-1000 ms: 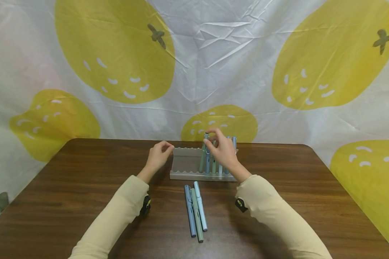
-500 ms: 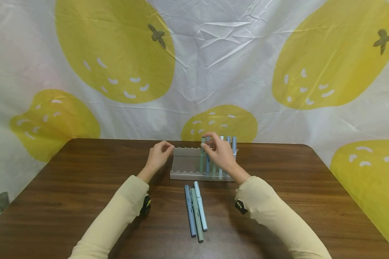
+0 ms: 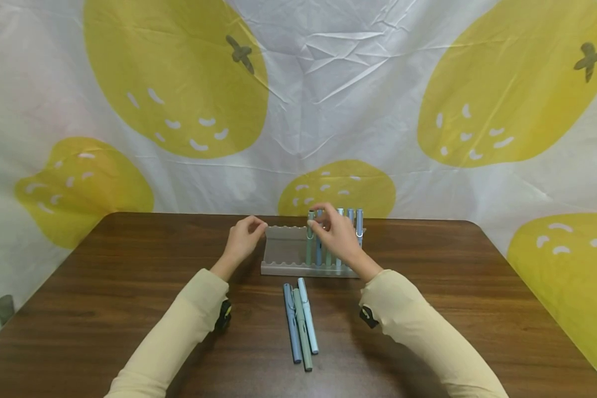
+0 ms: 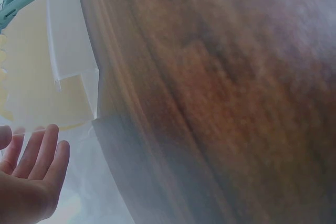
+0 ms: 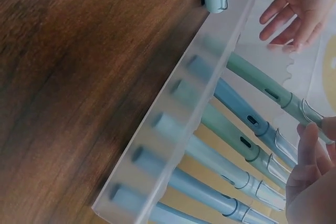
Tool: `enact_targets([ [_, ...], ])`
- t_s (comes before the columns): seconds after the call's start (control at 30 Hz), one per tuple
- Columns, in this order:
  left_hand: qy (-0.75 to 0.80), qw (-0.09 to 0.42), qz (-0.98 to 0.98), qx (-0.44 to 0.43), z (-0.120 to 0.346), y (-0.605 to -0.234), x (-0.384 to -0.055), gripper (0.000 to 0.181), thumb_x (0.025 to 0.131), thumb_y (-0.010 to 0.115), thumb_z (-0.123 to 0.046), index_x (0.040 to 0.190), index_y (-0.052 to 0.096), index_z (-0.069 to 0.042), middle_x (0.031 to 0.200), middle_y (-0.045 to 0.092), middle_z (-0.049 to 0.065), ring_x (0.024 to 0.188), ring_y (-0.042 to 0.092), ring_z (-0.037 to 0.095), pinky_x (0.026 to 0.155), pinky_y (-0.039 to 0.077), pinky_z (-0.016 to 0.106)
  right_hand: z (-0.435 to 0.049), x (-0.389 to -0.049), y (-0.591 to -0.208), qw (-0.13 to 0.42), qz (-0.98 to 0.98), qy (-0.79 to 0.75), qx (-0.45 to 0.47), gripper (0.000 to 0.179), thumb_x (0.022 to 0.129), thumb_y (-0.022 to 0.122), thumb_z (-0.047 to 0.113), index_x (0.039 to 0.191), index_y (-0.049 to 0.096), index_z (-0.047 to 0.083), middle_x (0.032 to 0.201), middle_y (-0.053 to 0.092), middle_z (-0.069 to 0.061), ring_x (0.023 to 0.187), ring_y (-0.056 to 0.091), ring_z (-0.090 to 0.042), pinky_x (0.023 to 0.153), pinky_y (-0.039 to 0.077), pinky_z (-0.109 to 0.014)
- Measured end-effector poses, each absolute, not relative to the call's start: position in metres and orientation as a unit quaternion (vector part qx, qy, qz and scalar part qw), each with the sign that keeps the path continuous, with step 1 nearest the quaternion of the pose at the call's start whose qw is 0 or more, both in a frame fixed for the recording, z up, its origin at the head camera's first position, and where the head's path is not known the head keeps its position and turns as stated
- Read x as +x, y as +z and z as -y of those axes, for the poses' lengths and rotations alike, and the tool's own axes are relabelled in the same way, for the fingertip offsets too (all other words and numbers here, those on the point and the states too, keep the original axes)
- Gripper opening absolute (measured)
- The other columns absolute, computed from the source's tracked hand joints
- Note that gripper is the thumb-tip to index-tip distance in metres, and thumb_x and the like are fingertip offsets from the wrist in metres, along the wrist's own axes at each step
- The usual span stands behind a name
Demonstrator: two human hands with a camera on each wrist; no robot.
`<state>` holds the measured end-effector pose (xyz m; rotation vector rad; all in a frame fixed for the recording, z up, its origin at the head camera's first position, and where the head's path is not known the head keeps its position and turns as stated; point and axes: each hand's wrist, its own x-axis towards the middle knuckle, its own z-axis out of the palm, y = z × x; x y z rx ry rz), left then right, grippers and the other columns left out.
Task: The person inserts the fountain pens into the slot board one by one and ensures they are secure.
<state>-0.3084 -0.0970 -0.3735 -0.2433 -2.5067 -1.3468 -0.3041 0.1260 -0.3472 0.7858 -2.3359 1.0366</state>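
Right hand (image 3: 339,236) fingers pinching green pen (image 3: 309,252) in rack (image 3: 284,251).
Left hand (image 3: 242,239) pinching rack's edge; three pens (image 3: 302,329) on worktop (image 3: 438,276).

Head camera: high, facing forward-down toward far edge of brown wood-grain table (image 3: 79,309). Wrist cameras: close, tilted; left on end of scalloped translucent-plastic rack (image 4: 68,30), right on slim blue and green pens (image 5: 226,132). All share rack.

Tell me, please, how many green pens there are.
3: the leftmost pen in the rack, pinched by the right hand; the rack's third pen from left; the middle pen on the table.
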Motion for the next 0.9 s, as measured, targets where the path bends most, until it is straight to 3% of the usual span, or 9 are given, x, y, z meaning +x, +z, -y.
enact_targets([
  [0.27,-0.467,0.140,0.869,-0.083,0.0972,-0.3735,-0.3090,0.020,0.090,0.053,-0.018,0.092,0.062,0.000,0.085,0.064,0.012,0.077,0.061,0.022,0.070,0.047,0.035,-0.1291,-0.3071,-0.3501,0.239,0.873,0.320,0.281,0.035,0.083,0.062,0.014,0.116,0.052,0.010,0.074,0.058,0.002,0.047,0.042,-0.008,0.039,0.033,-0.026],
  [0.5,-0.465,0.144,0.869,-0.086,0.0974,-0.3747,-0.3113,0.020,0.089,0.054,-0.018,0.092,0.062,-0.001,0.085,0.064,0.012,0.076,0.061,0.022,0.071,0.047,0.035,-0.1301,-0.3087,-0.3513,0.204,0.893,0.296,0.271,0.047,0.082,0.064,0.016,0.125,0.046,0.015,0.065,0.053,0.005,0.046,0.045,-0.008,0.039,0.035,-0.026],
  [0.9,-0.464,0.146,0.870,-0.085,0.0983,-0.3759,-0.3118,0.020,0.089,0.054,-0.019,0.091,0.062,-0.001,0.084,0.064,0.011,0.075,0.061,0.022,0.071,0.047,0.034,-0.1281,-0.3101,-0.3491,0.158,0.908,0.300,0.246,0.050,0.084,0.061,0.018,0.130,0.042,0.014,0.056,0.047,0.003,0.041,0.040,-0.013,0.036,0.029,-0.025],
])
